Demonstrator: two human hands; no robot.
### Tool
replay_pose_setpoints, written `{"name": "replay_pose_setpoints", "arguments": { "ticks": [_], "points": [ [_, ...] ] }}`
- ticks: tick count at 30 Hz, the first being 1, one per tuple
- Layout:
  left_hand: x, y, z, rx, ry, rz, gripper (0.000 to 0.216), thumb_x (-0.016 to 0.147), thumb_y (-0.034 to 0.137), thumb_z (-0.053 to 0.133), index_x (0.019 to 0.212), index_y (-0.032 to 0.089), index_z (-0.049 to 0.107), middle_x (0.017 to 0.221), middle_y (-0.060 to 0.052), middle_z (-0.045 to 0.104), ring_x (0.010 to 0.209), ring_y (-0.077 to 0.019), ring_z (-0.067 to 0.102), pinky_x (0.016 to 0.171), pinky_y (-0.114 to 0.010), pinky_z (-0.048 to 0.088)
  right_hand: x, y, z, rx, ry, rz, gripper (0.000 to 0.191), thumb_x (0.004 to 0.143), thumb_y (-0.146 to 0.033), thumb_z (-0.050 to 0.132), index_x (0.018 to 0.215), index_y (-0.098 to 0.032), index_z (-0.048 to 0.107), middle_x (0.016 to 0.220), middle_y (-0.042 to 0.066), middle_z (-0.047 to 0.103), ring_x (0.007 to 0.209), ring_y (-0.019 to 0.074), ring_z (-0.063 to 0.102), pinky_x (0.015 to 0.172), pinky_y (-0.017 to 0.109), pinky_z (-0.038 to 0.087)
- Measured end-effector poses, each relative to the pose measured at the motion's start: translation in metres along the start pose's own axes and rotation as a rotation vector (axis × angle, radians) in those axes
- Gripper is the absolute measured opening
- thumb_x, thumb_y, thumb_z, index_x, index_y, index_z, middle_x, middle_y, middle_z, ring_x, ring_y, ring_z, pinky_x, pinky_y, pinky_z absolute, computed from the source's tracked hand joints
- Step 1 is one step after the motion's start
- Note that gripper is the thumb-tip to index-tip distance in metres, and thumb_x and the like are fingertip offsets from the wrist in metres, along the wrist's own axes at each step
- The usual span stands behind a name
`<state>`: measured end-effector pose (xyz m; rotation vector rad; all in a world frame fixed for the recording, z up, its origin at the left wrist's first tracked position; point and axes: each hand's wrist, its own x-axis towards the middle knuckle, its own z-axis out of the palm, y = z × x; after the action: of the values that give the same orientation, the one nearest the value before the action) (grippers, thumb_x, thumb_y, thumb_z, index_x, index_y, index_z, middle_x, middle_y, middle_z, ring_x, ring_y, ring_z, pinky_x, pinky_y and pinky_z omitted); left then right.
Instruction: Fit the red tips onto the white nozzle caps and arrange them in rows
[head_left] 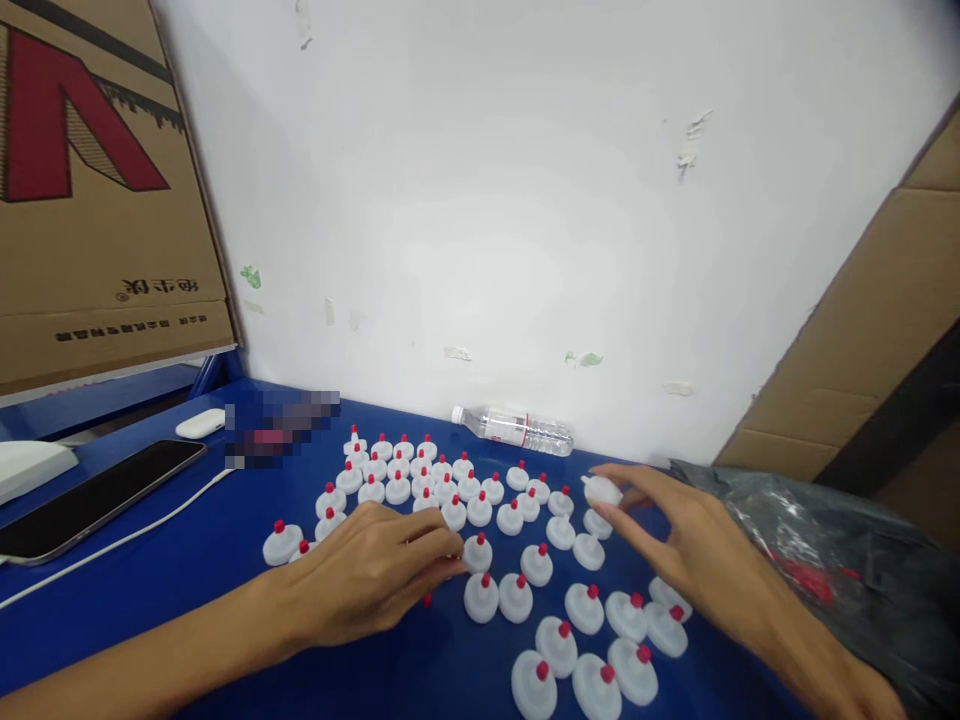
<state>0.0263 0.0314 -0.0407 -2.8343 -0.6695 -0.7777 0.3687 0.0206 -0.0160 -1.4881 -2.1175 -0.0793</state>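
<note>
My right hand (675, 515) pinches a white domed disc (604, 490) between thumb and fingers, held just above the others; its small spout points left and carries no red cap. My left hand (382, 565) hovers over the middle of the group with its fingertips pressed together beside a red-capped disc (478, 553). What those fingertips hold, if anything, is hidden. A small red piece (427, 600) shows just under that hand. Below the right hand's disc lie a few discs showing no red cap, such as a bare disc (589, 551). Several red-capped discs (555, 645) spread across the blue table.
A clear plastic bottle (517, 428) lies against the white wall. Left are a phone (97, 500), a white cable (150, 533) and a white case (200, 423). A dark plastic bag (862, 520) with red pieces (806, 578) sits right. Cardboard (112, 240) stands left.
</note>
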Motion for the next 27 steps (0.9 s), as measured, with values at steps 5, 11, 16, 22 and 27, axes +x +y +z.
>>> {"name": "replay_pose_setpoints", "arguments": {
  "ticks": [5,11,16,22,27],
  "points": [
    [-0.004,0.000,0.007,-0.065,0.138,0.029,0.019,0.100,0.009,0.051,0.114,0.019,0.058,0.098,-0.002,0.072,0.069,-0.0111,0.068,0.054,-0.022,0.043,-0.004,-0.014,0.016,-0.085,0.129,-0.200,0.031,0.102,-0.046,0.050,0.126,-0.027,0.058,0.124,0.005,0.068,0.101,0.0216,0.072,0.081,0.032,0.060],
    [-0.003,0.007,0.012,-0.101,0.246,0.038,0.020,0.098,0.006,0.056,0.115,0.016,0.059,0.096,-0.004,0.075,0.072,-0.0118,0.072,0.059,-0.019,0.050,-0.013,-0.041,0.037,-0.060,0.136,-0.421,0.030,0.104,-0.034,0.052,0.133,-0.026,0.054,0.119,0.005,0.073,0.103,0.0217,0.072,0.087,0.035,0.058],
    [-0.001,0.013,0.014,-0.132,0.285,0.049,0.019,0.098,0.007,0.056,0.115,0.016,0.059,0.097,-0.004,0.078,0.071,-0.0113,0.073,0.058,-0.017,0.051,-0.015,-0.069,0.043,-0.004,0.184,-0.551,0.026,0.104,-0.032,0.052,0.127,-0.021,0.058,0.112,0.005,0.075,0.094,0.0204,0.074,0.081,0.035,0.059],
    [-0.004,0.020,0.016,-0.113,0.307,-0.020,0.016,0.101,0.014,0.056,0.116,0.021,0.060,0.093,-0.001,0.080,0.067,-0.0116,0.073,0.058,-0.019,0.051,-0.015,-0.079,0.040,0.120,0.216,-0.567,0.023,0.102,-0.032,0.057,0.121,-0.020,0.063,0.106,0.005,0.077,0.090,0.0176,0.075,0.079,0.029,0.060],
    [0.000,0.022,0.015,-0.035,0.342,-0.029,0.015,0.106,0.021,0.049,0.118,0.020,0.058,0.084,-0.001,0.077,0.060,-0.0119,0.070,0.053,-0.021,0.048,-0.017,-0.082,0.043,0.177,0.256,-0.545,0.022,0.101,-0.031,0.059,0.118,-0.019,0.065,0.104,0.006,0.078,0.093,0.0182,0.075,0.082,0.029,0.061]
  ]
}}
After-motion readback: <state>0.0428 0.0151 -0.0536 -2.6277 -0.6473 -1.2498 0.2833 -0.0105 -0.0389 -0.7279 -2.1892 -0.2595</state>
